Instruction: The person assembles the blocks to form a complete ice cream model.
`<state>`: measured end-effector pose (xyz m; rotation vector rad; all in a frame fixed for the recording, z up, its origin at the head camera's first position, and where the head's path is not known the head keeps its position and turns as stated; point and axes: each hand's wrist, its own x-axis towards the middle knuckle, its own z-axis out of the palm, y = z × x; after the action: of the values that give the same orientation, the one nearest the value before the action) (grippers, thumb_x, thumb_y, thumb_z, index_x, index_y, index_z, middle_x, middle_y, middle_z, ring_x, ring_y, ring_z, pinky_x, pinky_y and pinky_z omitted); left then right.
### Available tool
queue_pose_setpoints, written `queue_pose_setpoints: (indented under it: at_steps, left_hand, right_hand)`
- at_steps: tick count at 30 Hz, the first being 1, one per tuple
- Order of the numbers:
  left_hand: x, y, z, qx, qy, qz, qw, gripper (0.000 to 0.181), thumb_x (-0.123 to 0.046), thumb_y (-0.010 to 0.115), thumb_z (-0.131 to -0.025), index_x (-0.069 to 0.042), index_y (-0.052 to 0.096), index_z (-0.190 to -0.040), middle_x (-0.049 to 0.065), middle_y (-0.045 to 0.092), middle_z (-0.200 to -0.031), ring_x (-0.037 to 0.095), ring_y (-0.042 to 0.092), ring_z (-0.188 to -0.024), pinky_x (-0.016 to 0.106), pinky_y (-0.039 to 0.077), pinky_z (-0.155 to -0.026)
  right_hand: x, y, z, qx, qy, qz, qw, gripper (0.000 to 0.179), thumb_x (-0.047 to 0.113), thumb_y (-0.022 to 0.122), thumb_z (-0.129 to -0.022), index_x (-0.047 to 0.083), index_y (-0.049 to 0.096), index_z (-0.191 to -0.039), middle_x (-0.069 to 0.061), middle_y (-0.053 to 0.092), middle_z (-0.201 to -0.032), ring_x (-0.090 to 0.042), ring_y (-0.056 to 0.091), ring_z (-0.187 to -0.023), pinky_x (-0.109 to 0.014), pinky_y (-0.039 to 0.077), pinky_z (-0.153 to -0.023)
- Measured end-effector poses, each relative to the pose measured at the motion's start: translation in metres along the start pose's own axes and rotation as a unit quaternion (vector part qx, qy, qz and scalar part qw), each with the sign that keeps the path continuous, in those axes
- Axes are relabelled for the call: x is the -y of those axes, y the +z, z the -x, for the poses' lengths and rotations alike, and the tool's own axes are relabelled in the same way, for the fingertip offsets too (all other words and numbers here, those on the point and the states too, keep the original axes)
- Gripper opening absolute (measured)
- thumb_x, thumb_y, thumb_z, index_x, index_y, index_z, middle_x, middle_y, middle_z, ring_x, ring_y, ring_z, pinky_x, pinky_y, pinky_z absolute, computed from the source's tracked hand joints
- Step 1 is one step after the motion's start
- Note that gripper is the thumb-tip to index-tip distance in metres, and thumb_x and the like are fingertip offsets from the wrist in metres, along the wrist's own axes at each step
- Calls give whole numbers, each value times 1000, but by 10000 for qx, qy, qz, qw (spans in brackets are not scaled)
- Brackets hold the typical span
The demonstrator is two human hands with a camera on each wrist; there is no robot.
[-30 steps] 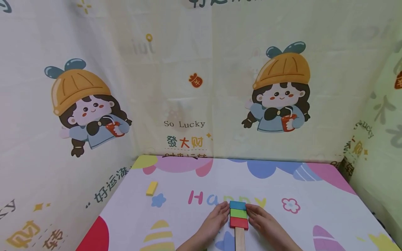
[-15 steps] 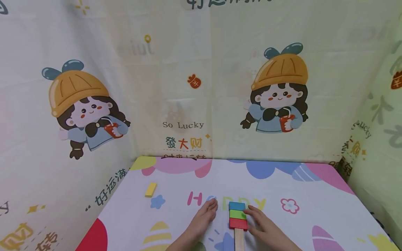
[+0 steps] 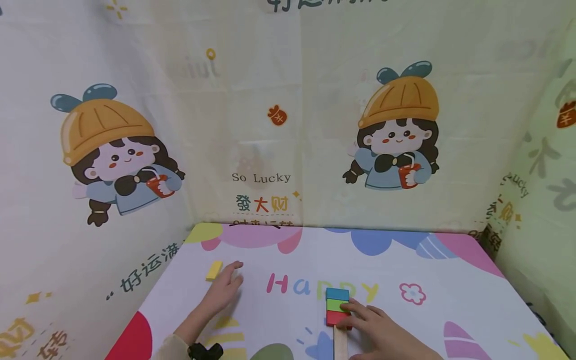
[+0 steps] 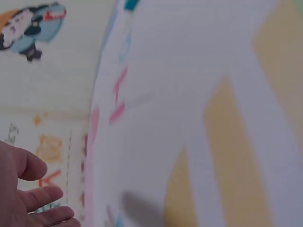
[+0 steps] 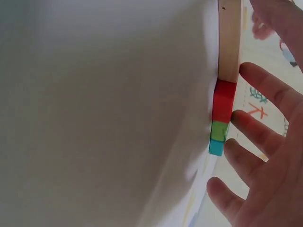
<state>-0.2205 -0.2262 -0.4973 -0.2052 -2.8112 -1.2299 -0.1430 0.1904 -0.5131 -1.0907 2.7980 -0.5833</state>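
Observation:
A blue block [image 3: 337, 293], a green block [image 3: 334, 304] and a red block [image 3: 334, 318] lie in a row on the table. Below the red one, a plain wooden block [image 3: 340, 344] extends toward me. My right hand [image 3: 382, 327] spreads its fingers along the row's right side; fingertips reach the green and red blocks. The right wrist view shows them beside or touching the red block [image 5: 224, 101] and the wooden block [image 5: 229, 42]. Just right of a loose yellow block [image 3: 214, 270], my left hand [image 3: 222, 290] hovers with fingers loosely extended, holding nothing.
The tabletop [image 3: 288, 305] carries printed shapes and the word "Happy". Patterned cloth [image 3: 324, 150] hangs behind the table and at both sides. A dark strap [image 3: 205, 351] sits at my left wrist.
My left hand has left the block row and moved left and away from me, beside the yellow block. My right hand has shifted its fingers onto the row's right side. The blocks appear unmoved.

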Motion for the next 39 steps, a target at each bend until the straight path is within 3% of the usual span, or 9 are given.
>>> queue_pose_setpoints:
  at_steps: [5, 12, 19, 25, 29, 39]
  left_hand:
    - [24, -30, -8, -274, -45, -1148, 9930, 38, -17, 51, -96, 0, 52, -130, 25, 40, -143, 42, 37, -132, 56, 31, -107]
    - [42, -40, -1, -399, -514, -1983, 9780, 38, -19, 62, -88, 4, 58, -118, 26, 50, -128, 42, 49, -116, 56, 41, -99]
    - [53, -35, -8, -341, -814, -2019, 9754, 46, -24, 68, -85, 2, 56, -120, 24, 49, -122, 35, 54, -103, 53, 46, -93]
    - [55, -37, -13, -428, -851, -1930, 9766, 33, -15, 69, -85, -1, 59, -113, 22, 52, -112, 31, 56, -92, 50, 50, -85]
    - [54, -38, -16, -550, -883, -1893, 9764, 29, -14, 69, -84, -2, 60, -109, 20, 54, -108, 31, 56, -92, 50, 49, -84]
    - [52, -29, -27, -526, -982, -1723, 9787, 23, -12, 70, -83, -5, 61, -104, 15, 56, -106, 26, 54, -89, 45, 52, -83]
  right_hand:
    - [4, 0, -3, -184, 25, 211, 9996, 49, 70, 57, -78, 46, 51, -120, 5, 44, -137, -24, 47, -119, -61, 38, -93]
    - [6, 6, -5, -109, 53, 271, 9996, 55, 76, 54, -75, 46, 49, -121, 10, 41, -137, -18, 43, -120, -57, 41, -94]
    - [7, 4, -4, -6, -12, 124, 9999, 56, 75, 53, -76, 47, 48, -124, 12, 40, -137, -17, 40, -124, -59, 39, -93]
    - [7, 2, -4, -110, -258, 221, 9994, 54, 71, 57, -78, 45, 48, -124, 10, 41, -137, -16, 40, -123, -43, 44, -84]
    - [5, 2, -5, -247, -488, 355, 9979, 52, 66, 60, -80, 43, 48, -124, 11, 42, -135, -15, 40, -123, -40, 44, -84]
    - [5, 4, -6, -31, -291, 158, 9994, 53, 69, 59, -79, 45, 47, -124, 12, 40, -136, -15, 41, -122, -42, 44, -86]
